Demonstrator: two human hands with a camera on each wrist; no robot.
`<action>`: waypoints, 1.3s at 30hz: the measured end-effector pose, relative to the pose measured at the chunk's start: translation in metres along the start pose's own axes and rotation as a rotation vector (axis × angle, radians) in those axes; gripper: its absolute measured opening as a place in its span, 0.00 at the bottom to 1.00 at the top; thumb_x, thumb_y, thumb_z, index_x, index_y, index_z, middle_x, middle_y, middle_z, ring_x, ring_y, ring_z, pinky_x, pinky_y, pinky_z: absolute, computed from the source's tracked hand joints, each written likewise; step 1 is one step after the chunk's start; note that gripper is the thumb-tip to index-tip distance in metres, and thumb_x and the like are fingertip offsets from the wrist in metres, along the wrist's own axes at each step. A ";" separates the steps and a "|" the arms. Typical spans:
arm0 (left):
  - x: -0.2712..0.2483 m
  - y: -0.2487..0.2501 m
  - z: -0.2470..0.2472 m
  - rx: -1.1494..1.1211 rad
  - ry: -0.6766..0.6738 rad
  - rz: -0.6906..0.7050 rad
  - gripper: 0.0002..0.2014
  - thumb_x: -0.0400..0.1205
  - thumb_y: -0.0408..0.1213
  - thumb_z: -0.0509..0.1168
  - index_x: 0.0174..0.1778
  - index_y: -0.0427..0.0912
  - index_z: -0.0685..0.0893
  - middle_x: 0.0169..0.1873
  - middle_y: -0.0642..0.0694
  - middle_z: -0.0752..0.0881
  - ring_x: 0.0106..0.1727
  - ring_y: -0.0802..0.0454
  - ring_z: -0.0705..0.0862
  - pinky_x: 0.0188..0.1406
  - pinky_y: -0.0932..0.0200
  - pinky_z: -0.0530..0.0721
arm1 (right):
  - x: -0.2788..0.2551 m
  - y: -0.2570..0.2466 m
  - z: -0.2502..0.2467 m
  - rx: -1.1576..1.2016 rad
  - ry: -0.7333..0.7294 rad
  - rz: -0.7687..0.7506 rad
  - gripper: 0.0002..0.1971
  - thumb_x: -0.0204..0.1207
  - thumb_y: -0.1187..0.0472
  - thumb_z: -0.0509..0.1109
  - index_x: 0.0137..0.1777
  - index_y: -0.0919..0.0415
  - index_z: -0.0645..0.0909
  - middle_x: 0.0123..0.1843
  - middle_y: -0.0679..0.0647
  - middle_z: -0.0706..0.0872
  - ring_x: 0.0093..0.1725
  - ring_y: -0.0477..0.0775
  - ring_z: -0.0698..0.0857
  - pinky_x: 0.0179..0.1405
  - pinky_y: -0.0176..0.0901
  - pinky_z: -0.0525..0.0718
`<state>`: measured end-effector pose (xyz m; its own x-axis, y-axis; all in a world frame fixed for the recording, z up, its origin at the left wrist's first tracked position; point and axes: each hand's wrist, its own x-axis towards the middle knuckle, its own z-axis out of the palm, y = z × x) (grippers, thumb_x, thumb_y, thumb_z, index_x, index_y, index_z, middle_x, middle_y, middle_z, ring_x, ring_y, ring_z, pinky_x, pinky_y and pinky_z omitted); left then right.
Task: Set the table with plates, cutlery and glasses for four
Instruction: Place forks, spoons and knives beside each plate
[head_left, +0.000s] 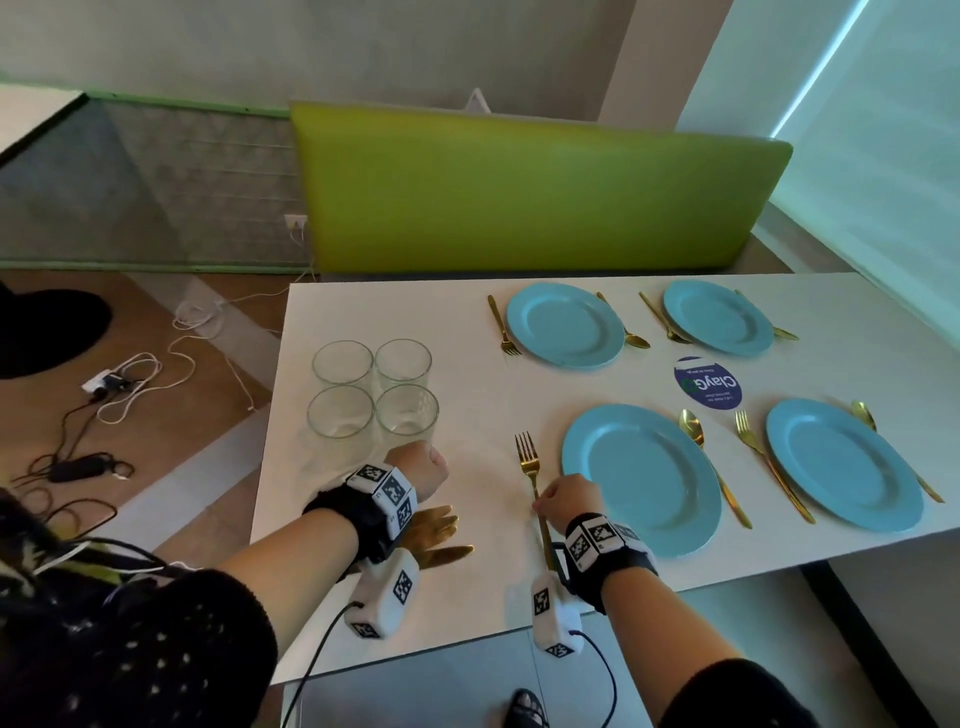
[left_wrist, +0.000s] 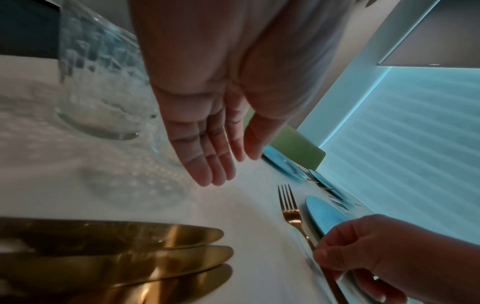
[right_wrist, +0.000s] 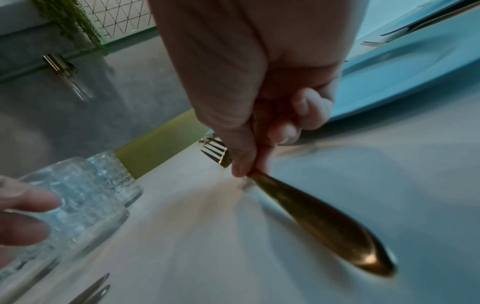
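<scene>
Four blue plates lie on the white table (head_left: 363, 322). My right hand (head_left: 550, 501) pinches the handle of a gold fork (head_left: 529, 460) that lies just left of the near-left plate (head_left: 641, 478), tines pointing away from me. In the right wrist view, the fingers (right_wrist: 246, 162) curl round the fork handle (right_wrist: 324, 222). My left hand (head_left: 423, 465) hovers with straight fingers (left_wrist: 207, 172) beside the nearest clear glass (left_wrist: 103, 82) of a group of glasses (head_left: 374, 387). Gold knives (head_left: 441, 530) lie under my left wrist.
The other three plates (head_left: 566, 325) (head_left: 719, 317) (head_left: 844, 462) have gold cutlery on both sides. A round blue sticker (head_left: 707, 383) sits between the plates. A green bench (head_left: 519, 197) backs the table's far side. Cables (head_left: 119, 384) lie on the floor to the left.
</scene>
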<state>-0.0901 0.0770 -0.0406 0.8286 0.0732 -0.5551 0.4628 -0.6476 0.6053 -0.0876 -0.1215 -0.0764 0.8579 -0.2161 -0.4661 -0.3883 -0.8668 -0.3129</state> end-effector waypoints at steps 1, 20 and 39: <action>0.000 -0.002 -0.002 0.025 -0.006 -0.006 0.16 0.81 0.30 0.58 0.27 0.49 0.69 0.32 0.48 0.78 0.44 0.46 0.78 0.50 0.56 0.80 | 0.001 0.000 0.002 -0.022 0.010 0.004 0.14 0.76 0.58 0.69 0.56 0.65 0.87 0.57 0.59 0.89 0.58 0.58 0.86 0.59 0.46 0.85; 0.003 -0.017 -0.009 0.208 -0.064 -0.033 0.13 0.83 0.38 0.61 0.58 0.35 0.81 0.56 0.38 0.85 0.62 0.41 0.83 0.58 0.55 0.80 | 0.016 0.009 -0.007 -0.019 0.172 0.161 0.18 0.69 0.52 0.76 0.51 0.64 0.81 0.50 0.61 0.87 0.50 0.63 0.87 0.42 0.45 0.83; -0.020 -0.072 -0.003 0.877 0.024 -0.066 0.22 0.84 0.35 0.59 0.74 0.37 0.65 0.72 0.38 0.68 0.74 0.42 0.71 0.72 0.54 0.70 | -0.011 0.001 -0.011 0.038 0.218 -0.012 0.21 0.76 0.45 0.69 0.57 0.63 0.81 0.58 0.59 0.85 0.59 0.60 0.83 0.52 0.47 0.80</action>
<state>-0.1391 0.1239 -0.0715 0.8195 0.1402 -0.5556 0.1086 -0.9900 -0.0896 -0.0932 -0.1249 -0.0626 0.9134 -0.3013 -0.2738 -0.3865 -0.8533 -0.3500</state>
